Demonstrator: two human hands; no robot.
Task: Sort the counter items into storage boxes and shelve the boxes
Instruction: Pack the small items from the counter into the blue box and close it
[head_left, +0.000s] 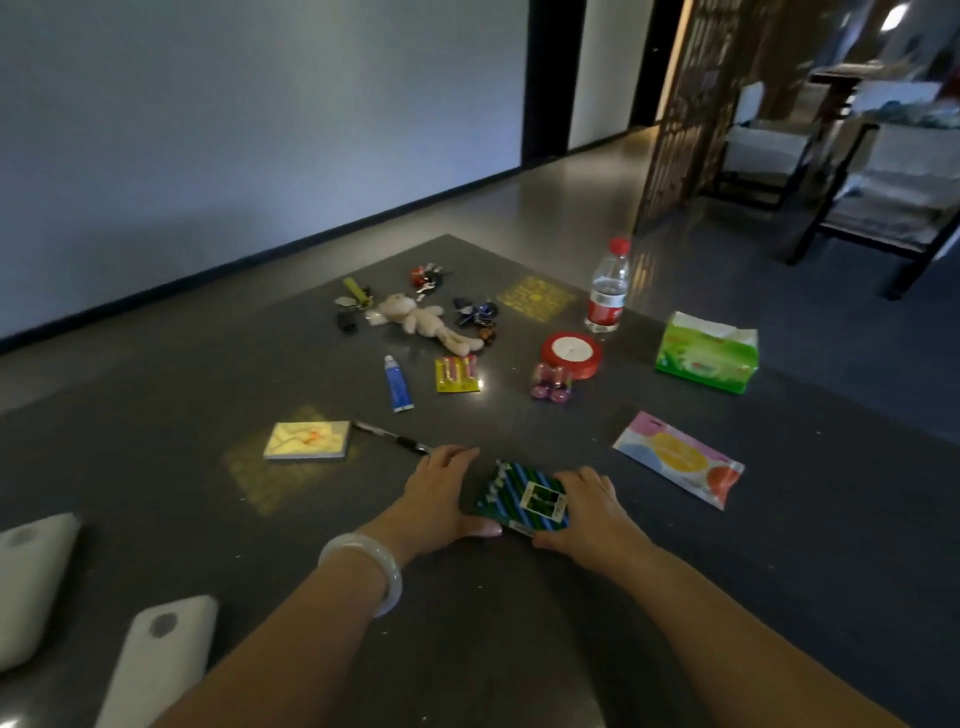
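Both hands flank a green striped booklet (522, 499) near the counter (519, 623) front edge: left hand (439, 499) and right hand (589, 512) press its sides, fingers partly curled. Pen (392, 439) just behind the left hand.

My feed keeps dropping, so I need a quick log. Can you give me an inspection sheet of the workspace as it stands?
Surface: dark counter, dim light.
Job's things: striped green box between both hands; notepad, pen, blue tube, two battery packs, plush bunny, key bunches, red ribbon roll, water bottle, tissue pack, wipes packet.
Clutter: two white devices, near left.
Grippers: left hand and right hand flank the box.
Cables: nothing seen.
Surroundings: wall, lattice screen, chairs.
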